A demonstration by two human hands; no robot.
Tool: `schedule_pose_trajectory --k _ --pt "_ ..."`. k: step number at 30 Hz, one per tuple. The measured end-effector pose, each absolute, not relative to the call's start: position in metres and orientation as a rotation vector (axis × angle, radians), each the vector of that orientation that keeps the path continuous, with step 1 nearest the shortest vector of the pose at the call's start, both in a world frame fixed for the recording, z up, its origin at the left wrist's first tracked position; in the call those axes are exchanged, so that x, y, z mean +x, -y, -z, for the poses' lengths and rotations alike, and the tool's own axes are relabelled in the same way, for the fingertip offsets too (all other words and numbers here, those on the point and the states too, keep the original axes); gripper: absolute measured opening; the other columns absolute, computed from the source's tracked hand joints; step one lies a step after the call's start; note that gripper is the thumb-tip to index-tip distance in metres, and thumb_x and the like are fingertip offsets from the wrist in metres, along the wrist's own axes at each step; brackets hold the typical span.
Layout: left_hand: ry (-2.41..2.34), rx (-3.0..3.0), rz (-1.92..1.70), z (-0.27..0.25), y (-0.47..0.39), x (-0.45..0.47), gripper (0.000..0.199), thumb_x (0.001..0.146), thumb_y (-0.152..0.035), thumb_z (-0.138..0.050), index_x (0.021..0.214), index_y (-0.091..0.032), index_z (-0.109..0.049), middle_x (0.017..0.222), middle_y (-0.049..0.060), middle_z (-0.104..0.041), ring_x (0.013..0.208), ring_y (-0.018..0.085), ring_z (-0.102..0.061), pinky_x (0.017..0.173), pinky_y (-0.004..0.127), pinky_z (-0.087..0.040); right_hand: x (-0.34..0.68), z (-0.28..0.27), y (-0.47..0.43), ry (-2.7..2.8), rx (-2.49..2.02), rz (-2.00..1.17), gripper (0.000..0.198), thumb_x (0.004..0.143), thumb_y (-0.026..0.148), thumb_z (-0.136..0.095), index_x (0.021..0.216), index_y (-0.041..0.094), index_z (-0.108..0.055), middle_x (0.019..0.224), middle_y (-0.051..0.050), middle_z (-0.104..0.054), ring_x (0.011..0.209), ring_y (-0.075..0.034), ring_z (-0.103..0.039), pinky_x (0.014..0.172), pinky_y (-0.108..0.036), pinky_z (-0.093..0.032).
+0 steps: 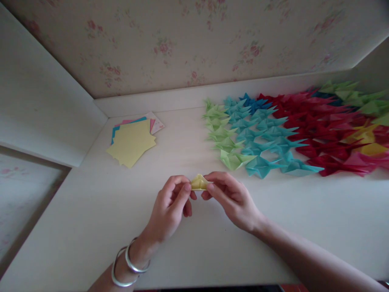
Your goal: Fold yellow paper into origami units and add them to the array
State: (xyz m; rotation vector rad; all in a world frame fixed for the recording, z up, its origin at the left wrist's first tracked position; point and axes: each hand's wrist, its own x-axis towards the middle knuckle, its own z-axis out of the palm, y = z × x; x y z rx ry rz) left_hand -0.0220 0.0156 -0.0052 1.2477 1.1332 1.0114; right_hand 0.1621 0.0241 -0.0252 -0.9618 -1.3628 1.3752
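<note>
Between my two hands, above the middle of the white table, is a small folded yellow paper crane (199,183). My left hand (172,201) pinches its left end between thumb and forefinger, and two silver bangles (131,263) circle that wrist. On the other end, the thumb and fingers of my right hand (232,198) close in a pinch. The middle of the crane puffs up in a peak, while both tips are partly covered by my fingers.
A stack of yellow paper sheets (133,142) with blue and pink ones beneath lies at the back left. Rows of folded cranes, green (234,159), turquoise (263,165) and red (310,152), fill the back right. A white cabinet (45,81) borders the left; a flowered wall (182,44) stands behind.
</note>
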Motion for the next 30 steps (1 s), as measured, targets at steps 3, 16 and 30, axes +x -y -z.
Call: schedule_pose_trajectory --k 3,16,30 --pt "-1.152 1.300 -0.964 0.005 -0.016 -0.024 0.014 0.099 -0.035 -0.051 0.099 -0.022 -0.054 0.076 -0.003 -0.065 0.049 0.008 -0.058 0.046 0.019 -0.047 0.163 0.023 -0.025 1.317 -0.981 -1.456 0.017 0.093 0.034 -0.063 0.103 0.020 -0.066 0.084 -0.004 -0.073 0.075 -0.015 -0.071 0.067 -0.027 -0.056" --pt "-1.217 1.832 -0.917 0.006 -0.024 -0.036 0.013 0.094 -0.024 -0.059 0.100 -0.021 -0.070 0.103 0.007 -0.069 0.090 0.017 -0.067 0.070 0.024 -0.054 0.167 0.020 -0.033 1.385 -0.986 -1.532 0.017 0.090 0.033 -0.066 0.095 0.019 -0.076 0.092 -0.005 -0.075 0.080 -0.017 -0.067 0.071 -0.028 -0.057" --pt "-1.297 1.334 -1.149 0.011 -0.025 -0.029 0.018 0.098 -0.034 -0.051 0.097 -0.021 -0.063 0.103 0.002 -0.057 0.077 0.013 -0.062 0.060 0.022 -0.059 0.161 0.026 -0.035 1.211 -1.067 -1.554 0.022 0.089 0.039 -0.065 0.094 0.018 -0.072 0.091 -0.004 -0.071 0.082 -0.017 -0.066 0.074 -0.031 -0.059"
